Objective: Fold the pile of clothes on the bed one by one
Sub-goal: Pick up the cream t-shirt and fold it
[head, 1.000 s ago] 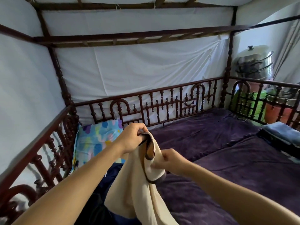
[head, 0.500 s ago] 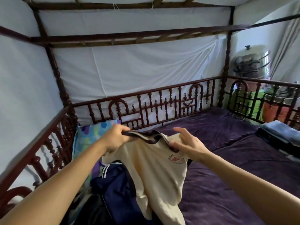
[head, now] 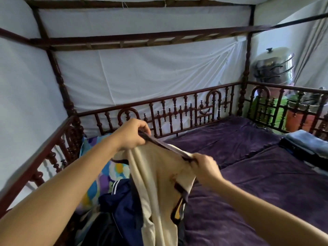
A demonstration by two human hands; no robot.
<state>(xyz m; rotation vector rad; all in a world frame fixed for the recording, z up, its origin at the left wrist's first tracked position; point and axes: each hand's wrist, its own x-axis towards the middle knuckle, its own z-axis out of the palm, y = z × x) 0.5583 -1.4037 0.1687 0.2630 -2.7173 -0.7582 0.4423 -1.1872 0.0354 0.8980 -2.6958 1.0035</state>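
A cream shirt with a dark trim along its top edge is held up over the bed, above the near left part of the mattress. The left hand is clenched round one end of that trimmed edge, fingers curled over the cloth, and the right hand pinches the other end. The edge is pulled taut between them and slants from upper left down to lower right. From it the body of the shirt hangs loose, its long axis running down toward the person, the lower end falling out of view at the bottom. A dark-edged opening (a sleeve end, it seems) hangs below the right hand, and a small reddish mark on the cloth is too blurred to read. The hanging cloth drapes in front of the pile of clothes, where a navy garment with white stripes lies uppermost. A bright patterned pillow sits behind the pile against the wooden railing. A folded stack lies at the bed's far right edge.
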